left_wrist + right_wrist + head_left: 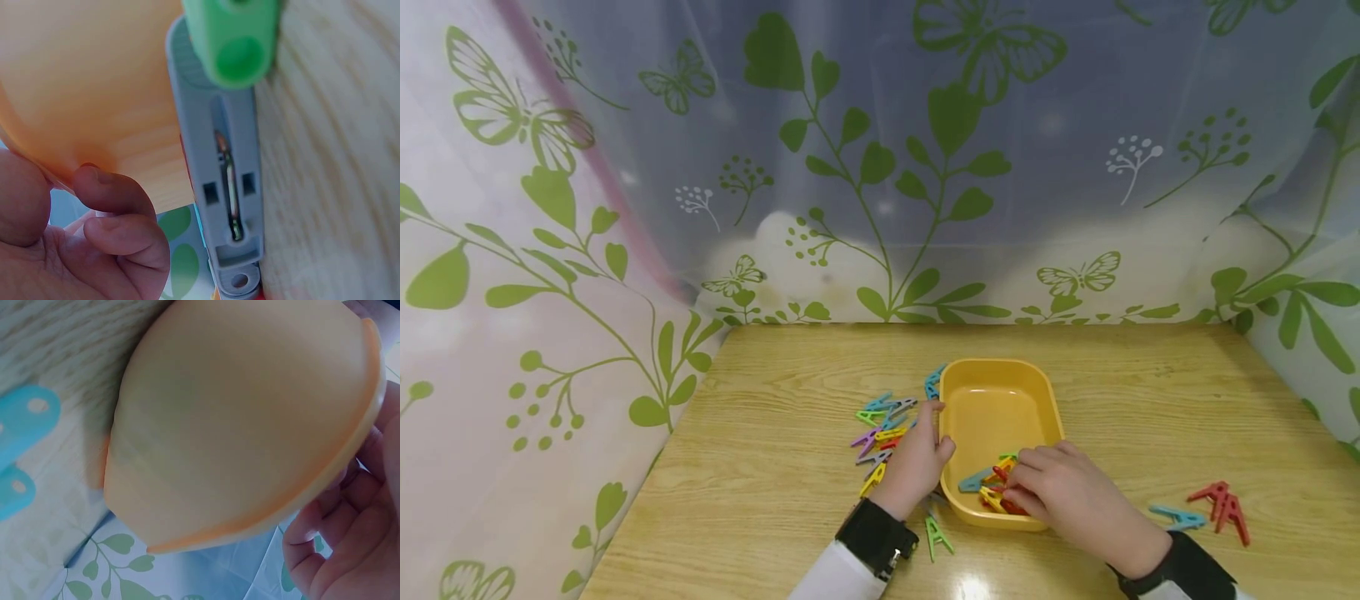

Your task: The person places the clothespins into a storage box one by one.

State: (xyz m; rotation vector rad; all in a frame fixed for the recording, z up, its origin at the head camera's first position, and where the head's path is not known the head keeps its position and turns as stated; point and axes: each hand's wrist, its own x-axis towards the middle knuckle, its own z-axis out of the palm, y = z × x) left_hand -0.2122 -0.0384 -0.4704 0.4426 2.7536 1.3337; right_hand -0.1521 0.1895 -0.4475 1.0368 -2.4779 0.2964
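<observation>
Head view. One yellow basin [996, 417] stands on the desk [775, 483] before a printed curtain [880, 167]. The work appears partway: a smaller share of the clothespins lies inside the basin, a larger share outside (which way they are passing, a single moment does not tell). At the basin's near end, a heap of clothespins [992, 497] shows at least five, partly hidden by the right hand [1063, 492]. On the left, a scattered group of clothespins [891, 434] numbers roughly a dozen; overlaps make the count uncertain. On the right lie three: two red clothespins [1229, 503] and one blue clothespin [1189, 520]. The left hand [913, 462] grips the basin's left rim, thumb over the edge. The right hand's fingers bend down to the heap; whether they pinch a clothespin cannot be told.

Left wrist view. One grey clothespin [212, 156], its metal spring [232, 200] visible, lies just beside the basin, partly covered by one green clothespin [240, 47].

Right wrist view. The basin's outer wall fills the centre; two rounded ends, probably of the blue clothespin, show at the left.
</observation>
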